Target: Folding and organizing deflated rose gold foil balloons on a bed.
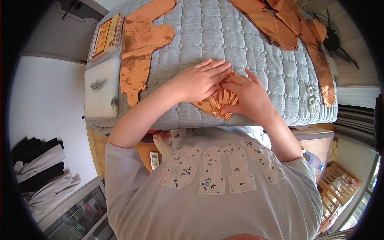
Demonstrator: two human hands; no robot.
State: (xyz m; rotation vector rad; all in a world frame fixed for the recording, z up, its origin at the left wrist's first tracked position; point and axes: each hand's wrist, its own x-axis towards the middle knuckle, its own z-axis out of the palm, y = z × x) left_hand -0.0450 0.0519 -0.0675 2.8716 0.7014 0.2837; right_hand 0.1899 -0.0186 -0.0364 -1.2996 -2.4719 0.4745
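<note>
A crumpled, deflated copper foil balloon [224, 100] lies on the near edge of a grey quilted mattress [192, 40], partly covered by both my hands. My left hand [202, 80] rests flat across its far side with the fingers stretched out. From the right, my right hand [252, 96] touches the foil, its thumb and fingers spread apart and one finger raised. Between the hands the foil shows creases and folds. What lies under my left palm is hidden.
Flat copper foil balloons lie at the left [138, 48] and the far right [276, 24]. A pack of clear plastic bags [101, 92] and a colourful box [106, 38] sit along the left edge. Several small white rolls [313, 100] are on the right. A black tripod-like object [333, 40] stands beyond.
</note>
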